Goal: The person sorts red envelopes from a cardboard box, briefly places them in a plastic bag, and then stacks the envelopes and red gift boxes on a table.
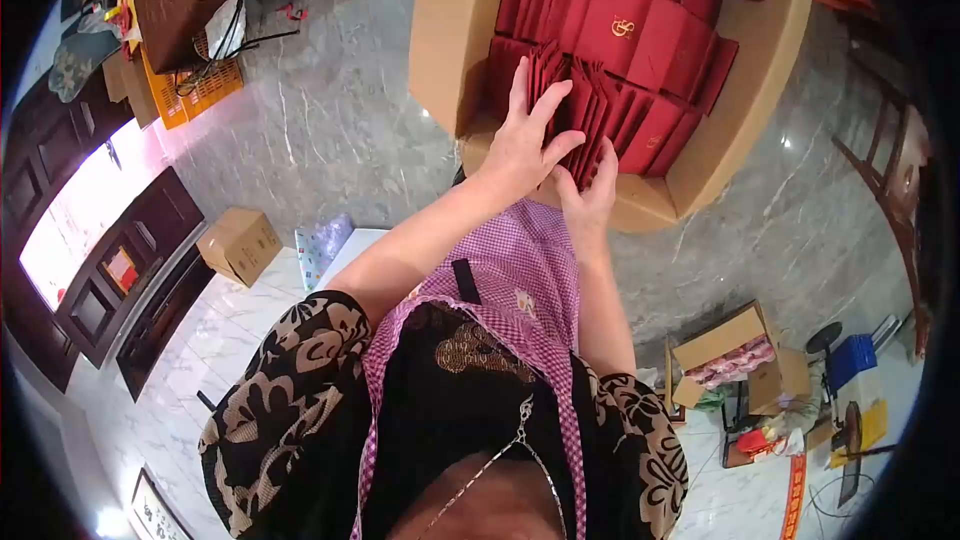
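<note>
inside the open cardboard box (pixel 445 30) at frame top: red envelopes (pixel 620 40) stacked flat in overlapping rows, gold emblem visible on several. near front wall of box: upright bundle of red envelopes (pixel 580 105), fanned and standing on edge. left hand (pixel 520 140) laid against left face of bundle, fingers extended and spread, not clamped. right hand (pixel 592 202) pressed against front lower edge of bundle, fingers curled upward; grip closure not determinable. below box: grey marble floor (pixel 330 120). at left: small closed carton (pixel 240 245).
</note>
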The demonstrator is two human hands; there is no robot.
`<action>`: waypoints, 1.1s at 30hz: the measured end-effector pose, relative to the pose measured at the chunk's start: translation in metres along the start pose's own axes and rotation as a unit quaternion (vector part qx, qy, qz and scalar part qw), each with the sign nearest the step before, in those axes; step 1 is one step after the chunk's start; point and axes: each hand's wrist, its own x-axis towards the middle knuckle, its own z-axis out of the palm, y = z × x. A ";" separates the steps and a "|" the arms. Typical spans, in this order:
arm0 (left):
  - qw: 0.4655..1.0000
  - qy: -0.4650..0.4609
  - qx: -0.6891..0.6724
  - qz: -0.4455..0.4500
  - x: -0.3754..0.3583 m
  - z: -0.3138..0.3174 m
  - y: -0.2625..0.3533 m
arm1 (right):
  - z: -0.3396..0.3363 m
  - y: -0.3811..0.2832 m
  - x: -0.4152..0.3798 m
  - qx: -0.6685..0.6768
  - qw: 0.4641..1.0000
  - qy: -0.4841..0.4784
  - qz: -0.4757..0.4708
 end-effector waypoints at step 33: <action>0.999 0.008 0.015 0.034 0.001 -0.002 -0.009 | 0.004 -0.004 0.002 -0.104 0.988 -0.001 -0.118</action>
